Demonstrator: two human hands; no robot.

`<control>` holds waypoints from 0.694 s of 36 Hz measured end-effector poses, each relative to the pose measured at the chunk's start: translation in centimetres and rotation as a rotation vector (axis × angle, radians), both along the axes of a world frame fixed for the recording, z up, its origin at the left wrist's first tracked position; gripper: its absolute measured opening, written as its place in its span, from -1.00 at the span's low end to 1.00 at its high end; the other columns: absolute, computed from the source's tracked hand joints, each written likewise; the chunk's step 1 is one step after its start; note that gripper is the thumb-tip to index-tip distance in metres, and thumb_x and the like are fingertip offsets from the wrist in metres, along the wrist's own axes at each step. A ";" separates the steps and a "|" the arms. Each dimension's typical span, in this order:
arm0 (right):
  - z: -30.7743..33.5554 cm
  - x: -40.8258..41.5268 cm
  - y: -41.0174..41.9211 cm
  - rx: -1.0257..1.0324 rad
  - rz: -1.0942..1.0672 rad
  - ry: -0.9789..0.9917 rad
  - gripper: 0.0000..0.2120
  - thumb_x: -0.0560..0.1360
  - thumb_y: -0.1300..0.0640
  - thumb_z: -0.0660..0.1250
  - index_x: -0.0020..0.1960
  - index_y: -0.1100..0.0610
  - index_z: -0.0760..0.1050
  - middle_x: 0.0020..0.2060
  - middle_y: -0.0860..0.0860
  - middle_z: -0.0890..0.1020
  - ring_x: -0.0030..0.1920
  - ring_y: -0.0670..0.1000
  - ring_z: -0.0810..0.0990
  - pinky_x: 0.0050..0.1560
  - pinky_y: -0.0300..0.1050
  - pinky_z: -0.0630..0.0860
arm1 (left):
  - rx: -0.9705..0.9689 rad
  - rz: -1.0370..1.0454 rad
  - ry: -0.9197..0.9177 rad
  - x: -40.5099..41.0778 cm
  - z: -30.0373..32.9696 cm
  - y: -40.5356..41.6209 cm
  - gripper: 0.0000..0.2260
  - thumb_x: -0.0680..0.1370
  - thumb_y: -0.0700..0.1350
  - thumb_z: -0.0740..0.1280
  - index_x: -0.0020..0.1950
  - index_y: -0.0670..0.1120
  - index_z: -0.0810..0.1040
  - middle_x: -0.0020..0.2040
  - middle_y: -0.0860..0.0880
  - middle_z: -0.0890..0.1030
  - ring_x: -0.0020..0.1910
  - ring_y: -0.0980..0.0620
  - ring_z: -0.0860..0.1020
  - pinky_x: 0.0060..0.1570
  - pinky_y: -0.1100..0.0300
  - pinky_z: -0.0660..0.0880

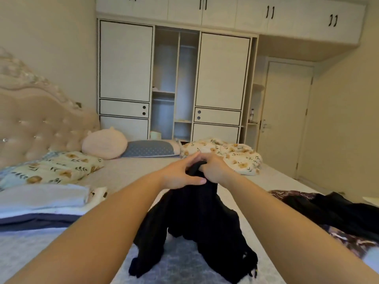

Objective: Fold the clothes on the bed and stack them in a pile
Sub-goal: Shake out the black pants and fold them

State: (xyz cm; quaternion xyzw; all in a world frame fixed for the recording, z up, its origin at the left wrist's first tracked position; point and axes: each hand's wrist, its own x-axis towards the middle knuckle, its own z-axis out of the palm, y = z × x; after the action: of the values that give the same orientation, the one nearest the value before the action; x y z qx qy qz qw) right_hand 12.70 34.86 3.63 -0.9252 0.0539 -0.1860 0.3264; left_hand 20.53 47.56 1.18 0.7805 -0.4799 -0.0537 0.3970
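Both hands meet at the top of a black garment (192, 218), held up above the middle of the bed (131, 171). The right hand (214, 170) has its grip closed on the bunched top edge, fingers curled over the cloth with the knuckles facing the camera. The left hand (180, 175) pinches the same bunch from the other side: the thumb lies flat across the front of the cloth and the fingers reach up and over, touching the right hand's fingers. Both forearms stretch straight forward from the bottom corners of the view and converge at the grip.

The garment hangs from the hands in two dark lobes, its lower ends resting on the bed near the camera.

To the left lies a pile (41, 203) of folded pale and grey-blue clothes. To the right lies a loose heap (328, 214) of dark and patterned clothes. Farther off are floral pillows, a round pink cushion (104, 143) and a white wardrobe (174, 83).
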 end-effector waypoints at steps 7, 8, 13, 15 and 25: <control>-1.6 0.8 -0.2 -0.313 -0.042 0.013 -0.82 0.49 0.09 0.36 -0.28 0.04 0.48 -0.34 -0.01 0.51 -0.29 -0.02 0.46 -0.39 -0.19 0.28 | 0.196 0.206 -0.204 0.1 -0.6 0.7 -0.83 0.64 -0.06 0.19 0.13 -0.06 0.54 0.07 -0.06 0.59 0.07 -0.06 0.51 -0.04 0.15 0.35; -1.4 0.9 -0.3 -0.331 -0.046 0.037 -0.79 0.49 0.05 0.36 -0.30 0.03 0.45 -0.38 -0.03 0.48 -0.33 -0.05 0.42 -0.41 -0.20 0.26 | 0.179 0.227 -0.208 0.1 -0.6 0.8 -0.85 0.65 -0.08 0.17 0.05 -0.04 0.53 0.01 -0.05 0.58 0.02 -0.05 0.51 -0.08 0.16 0.33; -0.2 1.7 0.4 -0.210 -0.040 0.111 -0.70 0.52 -0.05 0.33 -0.27 0.13 0.48 -0.43 0.01 0.46 -0.38 -0.03 0.42 -0.39 -0.17 0.28 | -0.111 0.403 -0.126 0.5 0.1 0.9 -0.80 0.64 -0.16 0.14 0.10 -0.06 0.56 0.00 -0.04 0.56 0.06 -0.05 0.51 -0.14 0.21 0.33; -0.1 1.7 0.6 0.012 -0.006 0.102 -0.68 0.53 -0.09 0.31 -0.22 0.15 0.51 -0.35 0.02 0.53 -0.33 -0.02 0.50 -0.32 -0.16 0.36 | -0.257 0.445 -0.016 0.5 0.8 1.0 -0.80 0.64 -0.16 0.14 0.14 -0.06 0.55 0.01 -0.02 0.53 0.03 -0.03 0.48 -0.09 0.18 0.33; -3.1 1.7 0.1 0.102 -0.054 0.258 -0.76 0.60 0.07 0.21 0.17 0.17 0.53 0.08 0.09 0.60 0.06 0.10 0.56 0.04 -0.06 0.46 | -0.374 0.693 -0.051 2.4 2.6 5.2 -0.77 0.64 -0.15 0.14 0.19 -0.08 0.55 0.18 -0.14 0.57 0.16 -0.16 0.48 0.08 0.10 0.37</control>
State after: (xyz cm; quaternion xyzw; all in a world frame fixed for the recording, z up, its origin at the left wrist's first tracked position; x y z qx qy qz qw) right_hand 14.36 34.96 0.52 -0.9218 0.1297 -0.0713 0.3582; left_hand 22.96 52.74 3.79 0.8115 -0.1992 0.1912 0.5150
